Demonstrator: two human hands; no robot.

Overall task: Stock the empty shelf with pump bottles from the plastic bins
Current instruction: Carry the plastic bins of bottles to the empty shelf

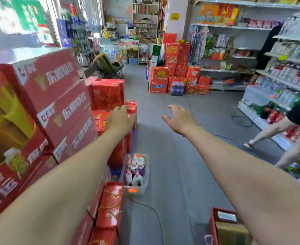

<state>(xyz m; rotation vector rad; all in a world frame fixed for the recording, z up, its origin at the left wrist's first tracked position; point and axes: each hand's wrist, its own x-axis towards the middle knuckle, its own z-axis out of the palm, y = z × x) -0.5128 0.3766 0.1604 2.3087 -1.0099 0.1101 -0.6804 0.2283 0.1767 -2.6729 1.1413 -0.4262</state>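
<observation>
A clear plastic bin [142,189] stands on the grey floor beside the red stacks at lower centre. It holds several pump bottles [136,171] with white and purple bodies. My left hand [121,120] reaches forward above and beyond the bin, fingers loosely bent in front of a red pack [132,104]; whether it touches the pack I cannot tell. My right hand [180,118] is stretched out over the aisle floor, fingers spread, holding nothing. On the right runs a white shelf unit [285,82]; one lower bay [257,96] looks mostly bare.
Tall stacks of red cartons [57,106] line the left side. More red gift boxes [177,73] are piled ahead at centre. A person's leg [269,131] steps by the right shelves. An open red box [223,225] sits at bottom right, and a yellow cord [154,209] trails across the floor.
</observation>
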